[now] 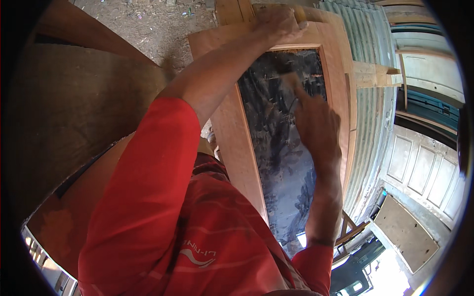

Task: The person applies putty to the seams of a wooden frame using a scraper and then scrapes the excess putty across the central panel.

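Note:
In my right hand (318, 126) is a paintbrush (291, 79), gripped with the index finger stretched along its handle. The brush's dark end is blurred and lies over a glossy black panel (281, 148) with streaks and smears. A reddish-brown wooden frame (224, 116) surrounds the panel. My left hand (280, 25) is at the frame's far end, its fingers curled closed. A yellowish piece shows beside those fingers, but I cannot tell what it is. The left forearm crosses over the frame's far left corner.
Pale timber pieces (373, 76) stick out under the frame on the right, beside a corrugated metal sheet (368, 118). A large brown board (89, 98) stands at the left. Debris litters the ground (140, 24) beyond. Panelled white doors (419, 160) stand at the far right.

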Action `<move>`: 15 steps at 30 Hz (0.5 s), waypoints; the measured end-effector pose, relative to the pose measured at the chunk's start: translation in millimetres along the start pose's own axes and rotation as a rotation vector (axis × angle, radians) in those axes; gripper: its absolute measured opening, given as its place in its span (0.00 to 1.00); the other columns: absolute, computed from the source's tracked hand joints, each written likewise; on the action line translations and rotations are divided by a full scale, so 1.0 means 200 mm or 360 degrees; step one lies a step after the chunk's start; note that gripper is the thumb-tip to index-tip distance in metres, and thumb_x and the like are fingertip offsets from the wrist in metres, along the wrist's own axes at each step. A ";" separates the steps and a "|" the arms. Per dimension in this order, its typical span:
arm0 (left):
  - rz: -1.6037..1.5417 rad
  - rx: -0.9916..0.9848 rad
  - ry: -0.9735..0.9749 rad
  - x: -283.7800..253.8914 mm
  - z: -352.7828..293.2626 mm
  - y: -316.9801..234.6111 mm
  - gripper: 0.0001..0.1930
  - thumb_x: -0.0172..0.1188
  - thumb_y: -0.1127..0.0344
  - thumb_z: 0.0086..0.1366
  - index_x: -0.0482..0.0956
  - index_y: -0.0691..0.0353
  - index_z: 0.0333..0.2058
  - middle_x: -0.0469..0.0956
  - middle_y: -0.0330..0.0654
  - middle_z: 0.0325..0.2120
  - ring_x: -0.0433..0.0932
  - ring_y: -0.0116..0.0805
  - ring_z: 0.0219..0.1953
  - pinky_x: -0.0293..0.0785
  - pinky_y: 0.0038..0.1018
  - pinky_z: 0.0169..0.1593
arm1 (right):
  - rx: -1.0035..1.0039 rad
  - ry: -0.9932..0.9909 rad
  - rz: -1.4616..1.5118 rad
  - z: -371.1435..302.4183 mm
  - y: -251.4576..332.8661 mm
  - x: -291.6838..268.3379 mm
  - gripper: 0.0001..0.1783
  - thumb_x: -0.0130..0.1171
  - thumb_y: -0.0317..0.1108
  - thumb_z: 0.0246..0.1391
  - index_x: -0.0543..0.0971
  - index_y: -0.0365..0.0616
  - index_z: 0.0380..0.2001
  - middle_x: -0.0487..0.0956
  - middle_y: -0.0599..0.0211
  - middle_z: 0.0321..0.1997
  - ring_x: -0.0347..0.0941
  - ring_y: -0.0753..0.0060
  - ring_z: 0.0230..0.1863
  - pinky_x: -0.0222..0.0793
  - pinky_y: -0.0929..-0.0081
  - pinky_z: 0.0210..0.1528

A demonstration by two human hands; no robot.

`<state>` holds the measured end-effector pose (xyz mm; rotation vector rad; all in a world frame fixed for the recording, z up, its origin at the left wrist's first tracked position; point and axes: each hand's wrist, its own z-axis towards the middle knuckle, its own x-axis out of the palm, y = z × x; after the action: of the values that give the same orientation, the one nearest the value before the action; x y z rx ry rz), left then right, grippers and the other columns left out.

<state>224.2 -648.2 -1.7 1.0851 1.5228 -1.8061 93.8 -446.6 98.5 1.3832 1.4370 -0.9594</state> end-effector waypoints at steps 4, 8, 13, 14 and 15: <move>-0.0092 -0.0059 0.0088 -0.03 -0.01 -0.01 0.40 0.55 0.34 0.71 0.78 0.68 0.62 0.83 0.59 0.55 0.82 0.58 0.58 0.76 0.49 0.63 | -0.0147 -0.0135 0.0177 0.12 -0.02 -0.02 0.28 0.57 0.33 0.64 0.77 0.57 0.67 0.82 0.44 0.40 0.81 0.38 0.45 0.75 0.42 0.50; -0.0108 -0.0103 0.0062 -0.02 -0.02 -0.04 0.39 0.56 0.33 0.71 0.80 0.67 0.59 0.84 0.59 0.52 0.82 0.57 0.57 0.77 0.47 0.62 | -0.0292 -0.0250 -0.0086 0.04 0.02 0.02 0.23 0.54 0.30 0.64 0.79 0.49 0.62 0.83 0.51 0.34 0.85 0.46 0.36 0.80 0.52 0.35; -0.0153 -0.0062 0.0028 0.02 0.02 0.00 0.39 0.55 0.33 0.71 0.80 0.67 0.58 0.84 0.61 0.52 0.82 0.57 0.57 0.78 0.48 0.62 | -0.0396 -0.0369 -0.0023 0.18 0.09 0.03 0.18 0.54 0.30 0.64 0.80 0.44 0.56 0.84 0.48 0.37 0.85 0.47 0.34 0.81 0.51 0.37; -0.0131 -0.0097 0.0060 0.01 0.03 0.01 0.38 0.55 0.33 0.71 0.81 0.67 0.58 0.84 0.61 0.52 0.82 0.56 0.57 0.77 0.48 0.62 | -0.0405 -0.0374 -0.0012 0.16 0.09 0.03 0.18 0.54 0.30 0.64 0.80 0.44 0.56 0.84 0.48 0.37 0.85 0.47 0.34 0.81 0.51 0.37; -0.0117 -0.0103 0.0057 0.01 0.04 0.01 0.38 0.55 0.33 0.71 0.81 0.67 0.58 0.84 0.61 0.52 0.82 0.56 0.57 0.77 0.48 0.62 | -0.0362 -0.0275 -0.0050 0.11 0.10 0.02 0.18 0.55 0.31 0.64 0.80 0.44 0.56 0.84 0.49 0.36 0.85 0.48 0.34 0.81 0.52 0.36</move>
<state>223.6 -656.0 -3.9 1.0485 1.6505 -1.7814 115.1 -464.6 88.3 1.0883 1.3931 -0.8827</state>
